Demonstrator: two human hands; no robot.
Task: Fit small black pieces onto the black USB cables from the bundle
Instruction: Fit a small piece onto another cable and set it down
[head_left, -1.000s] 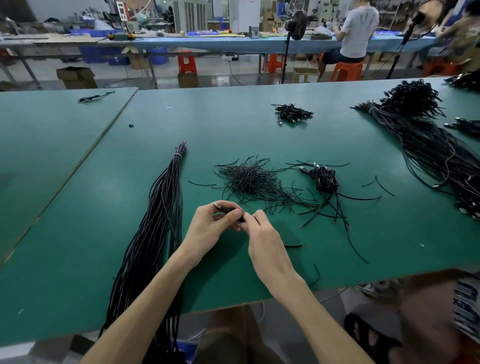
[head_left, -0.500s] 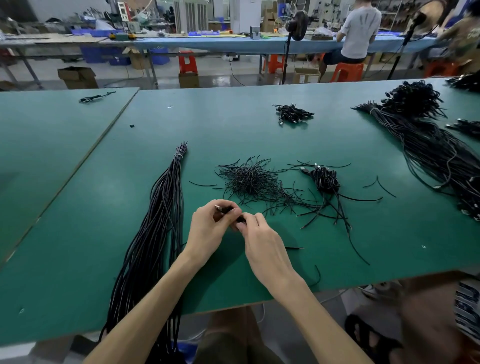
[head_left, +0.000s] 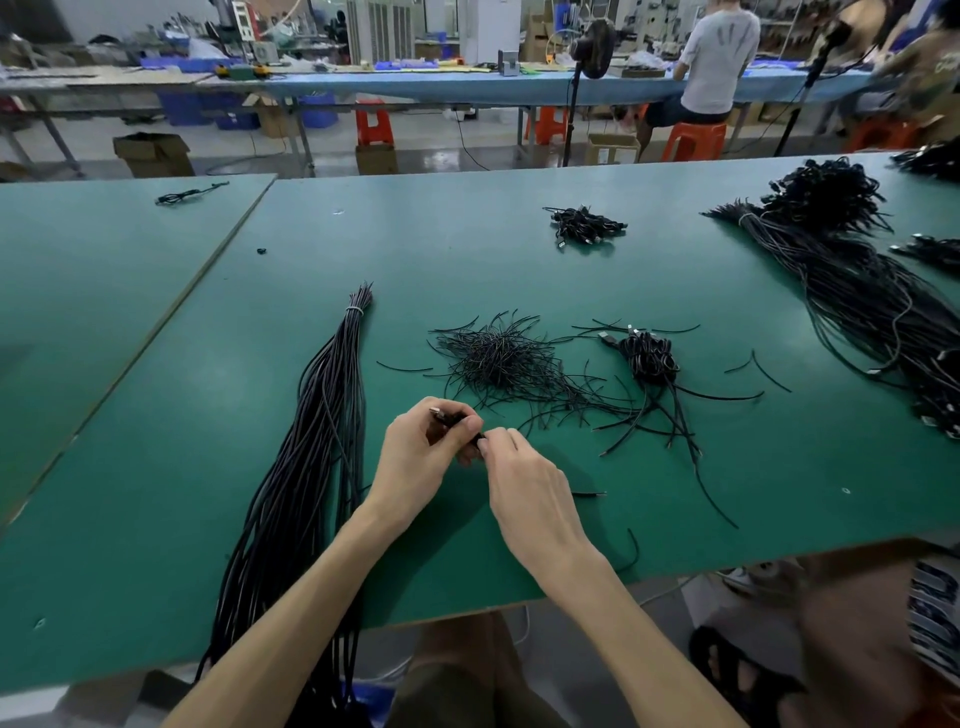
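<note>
My left hand (head_left: 415, 457) grips a black USB cable (head_left: 447, 417) near its plug, whose metal tip pokes out above the fingers. My right hand (head_left: 524, 488) pinches the same cable just right of the left hand, at a small black piece (head_left: 477, 440) that the fingers mostly hide. Both hands hover low over the green table (head_left: 156, 493). To their left lies a long tied bundle of black cables (head_left: 311, 457), running off the front edge. Ahead sit a heap of thin black pieces (head_left: 498, 358) and a small coil of USB cables (head_left: 649, 358).
A big mass of black cables (head_left: 857, 291) covers the table's right side, and a small cable bunch (head_left: 584, 226) lies further back. A loose black bit (head_left: 261, 251) sits near the seam to the left table. Another person sits at the far bench.
Both hands shifted slightly, with the right hand's fingers sliding along the cable toward the left hand. The grip on the cable stays the same.
</note>
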